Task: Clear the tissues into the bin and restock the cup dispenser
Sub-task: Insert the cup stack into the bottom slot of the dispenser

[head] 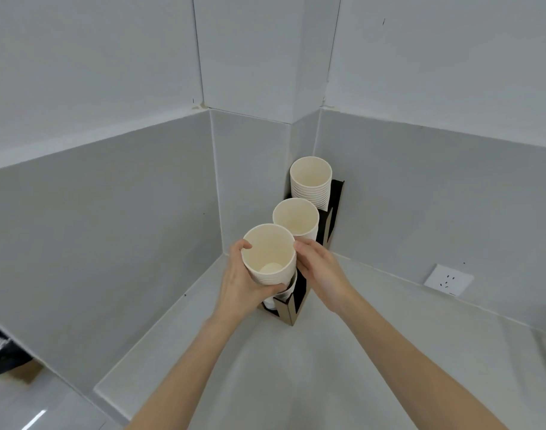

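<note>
A stack of cream paper cups (269, 256) is held upright over the nearest slot of the cup dispenser (292, 308), its open mouth facing the camera and its base just above or just entering the slot; which of the two cannot be told, since the hands hide the bottom. The left hand (239, 283) wraps the stack from the left and below, thumb on the rim, fingers curled under the lowest cups. The right hand (320, 274) rests against the right side of the stack, fingertips (301, 246) touching near the rim, palm lying over the dispenser's side. Below the held stack a few cups (281, 294) already sit in that slot. The dispenser is a black and brown stepped holder standing in the far corner of the counter (296, 383), against the grey wall. Its middle slot carries a second stack (296, 219), just behind the held one, and its rear slot a third stack (311, 181), the tallest. A white wall socket (448, 280) sits low on the right-hand wall, well apart from the dispenser.
</note>
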The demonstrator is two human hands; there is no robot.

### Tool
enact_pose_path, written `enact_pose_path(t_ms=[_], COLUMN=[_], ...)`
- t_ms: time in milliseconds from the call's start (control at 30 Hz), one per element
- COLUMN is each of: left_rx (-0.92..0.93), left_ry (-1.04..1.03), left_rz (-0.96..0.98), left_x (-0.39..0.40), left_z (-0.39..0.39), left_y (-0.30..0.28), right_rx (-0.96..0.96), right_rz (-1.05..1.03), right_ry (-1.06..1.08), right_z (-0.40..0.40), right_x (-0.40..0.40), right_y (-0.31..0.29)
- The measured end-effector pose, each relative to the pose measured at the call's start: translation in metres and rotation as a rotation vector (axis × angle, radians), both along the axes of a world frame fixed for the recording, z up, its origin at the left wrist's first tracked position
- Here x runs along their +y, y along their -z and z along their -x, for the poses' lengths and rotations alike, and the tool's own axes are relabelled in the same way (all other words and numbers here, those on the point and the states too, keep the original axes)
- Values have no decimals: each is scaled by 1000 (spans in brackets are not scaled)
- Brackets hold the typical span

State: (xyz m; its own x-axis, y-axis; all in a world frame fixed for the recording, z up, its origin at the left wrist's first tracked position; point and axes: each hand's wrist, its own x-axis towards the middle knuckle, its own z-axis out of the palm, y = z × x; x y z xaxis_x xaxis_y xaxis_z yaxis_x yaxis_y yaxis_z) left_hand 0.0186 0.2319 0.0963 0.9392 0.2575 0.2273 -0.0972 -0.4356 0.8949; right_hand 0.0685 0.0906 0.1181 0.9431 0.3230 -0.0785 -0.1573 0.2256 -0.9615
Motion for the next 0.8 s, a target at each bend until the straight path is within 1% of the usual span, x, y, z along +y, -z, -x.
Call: enact_pose_path(t_ms=[100,300,467,600,700,800], left_rx=[32,89,113,146,227,253], left_ry=[16,63,62,62,77,79], left_rz=[-7,-84,-172,-164,-191,-185], left_x=[0,3,7,13,16,16], left_z=[-5,-14,-16,-16,-20,-24], left_y=[9,22,24,23,21,20], right_rx=[-21,-55,-25,38,114,135], right_rz=[103,276,322,388,370,364], right_ry=[45,72,15,-59,-103,-86], right_z=[-2,-2,1,4,3,5], right_x=[0,-1,1,2,4,4], right_y=[11,26,29,27,29,25])
